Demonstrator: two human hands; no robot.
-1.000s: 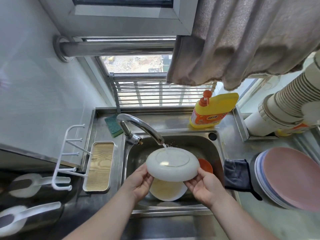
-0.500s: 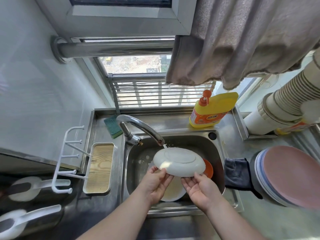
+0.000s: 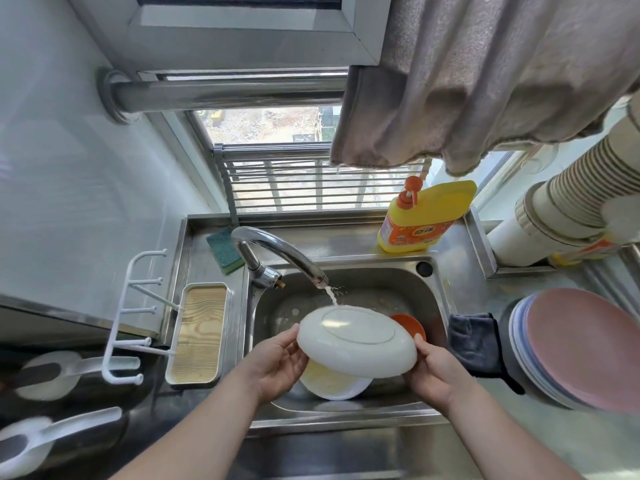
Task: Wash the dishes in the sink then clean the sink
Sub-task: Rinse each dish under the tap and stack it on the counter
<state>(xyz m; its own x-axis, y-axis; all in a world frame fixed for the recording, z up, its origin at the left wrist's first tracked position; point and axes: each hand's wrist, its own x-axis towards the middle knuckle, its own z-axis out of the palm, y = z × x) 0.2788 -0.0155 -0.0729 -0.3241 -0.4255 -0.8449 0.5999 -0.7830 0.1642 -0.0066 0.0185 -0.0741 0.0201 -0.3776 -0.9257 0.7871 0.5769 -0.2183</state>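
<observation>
i hold the white plate (image 3: 356, 341) upturned under the tap (image 3: 277, 252), over the sink (image 3: 433, 296); left hand (image 3: 277, 367) grips its left rim, right hand (image 3: 438, 372) its right, long axis running between them.

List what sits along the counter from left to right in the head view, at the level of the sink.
White hook rack → wooden tray → left hand → white plate → right hand → dark cloth → plate stack.
</observation>
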